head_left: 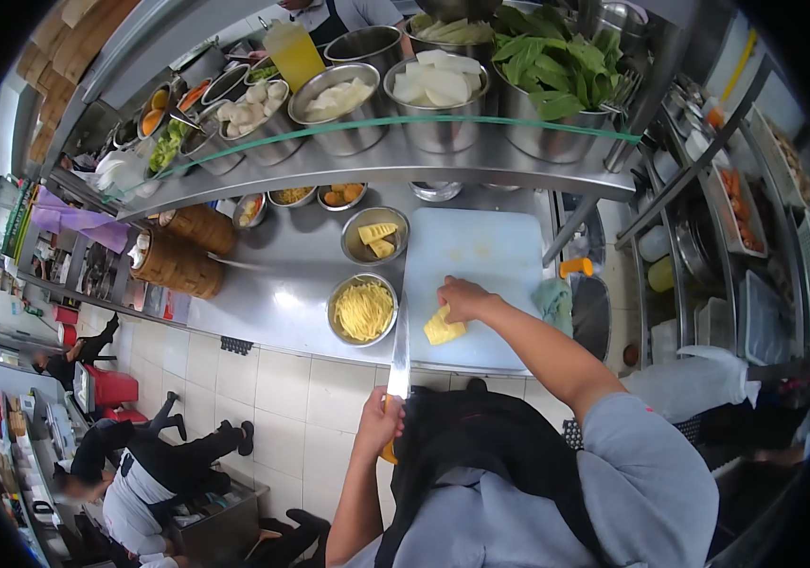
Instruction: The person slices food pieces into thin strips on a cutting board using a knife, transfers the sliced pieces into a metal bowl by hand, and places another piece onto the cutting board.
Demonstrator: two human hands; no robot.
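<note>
Nearest the body is the left hand [381,419], a fist wrapped around the handle of one knife [401,360]. Its forearm rises almost straight up from the near edge, and the blade points away from the body along the left edge of the cutting board [509,331]; whether the blade touches the board cannot be told.

The right hand [464,298] is farther out, over the board. Its arm reaches in from the right with the elbow out, wrist bent down, fingers drawn narrow and closed on the far end of one yellow piece [443,328]. That piece lies on the near left part of the board.

Just left of the knife, on the counter [282,293], stands one metal bowl [332,322] full of thin yellow strips [364,310], too many to count. Beyond it is a second metal bowl [348,237] with two yellow chunks [378,232]. One green cloth [553,301] lies by the board's right edge. Two bamboo steamers [178,272] stand at the counter's left.

Farther back are three small bowls of food [341,195]. Above runs a shelf [357,173]; its tubs include one of leafy greens [556,71] and one of white slices [436,78]. One yellow jug [293,55] stands behind.
</note>
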